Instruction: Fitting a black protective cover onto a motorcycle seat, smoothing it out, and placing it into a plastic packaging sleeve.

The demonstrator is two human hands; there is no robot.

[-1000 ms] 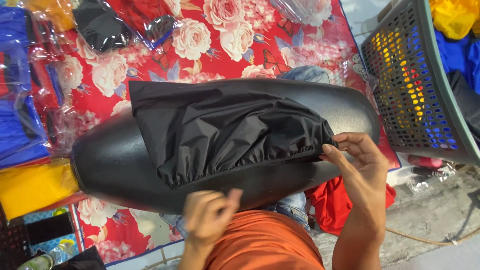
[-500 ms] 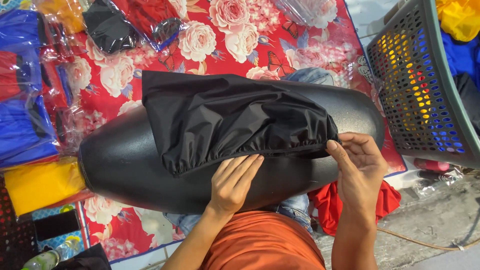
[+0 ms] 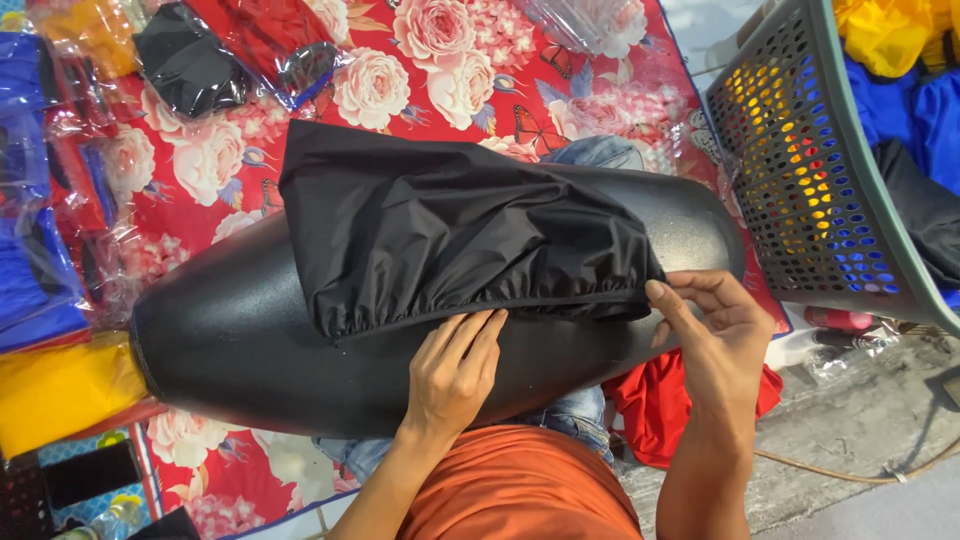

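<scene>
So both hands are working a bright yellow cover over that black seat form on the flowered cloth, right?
Not quite: the cover is black, not yellow, as the head view shows. The rest holds. The left hand lies flat at its gathered edge and the right hand pinches the corner, with the black seat form resting over the flowered cloth.

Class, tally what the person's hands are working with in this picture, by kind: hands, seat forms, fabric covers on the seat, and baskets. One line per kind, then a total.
Hands: 2, the left hand flat at the cover's gathered hem, the right hand pinching its end.
Black seat form: 1
Black elastic cover on the seat: 1
Grey perforated basket: 1
Total: 5
</scene>
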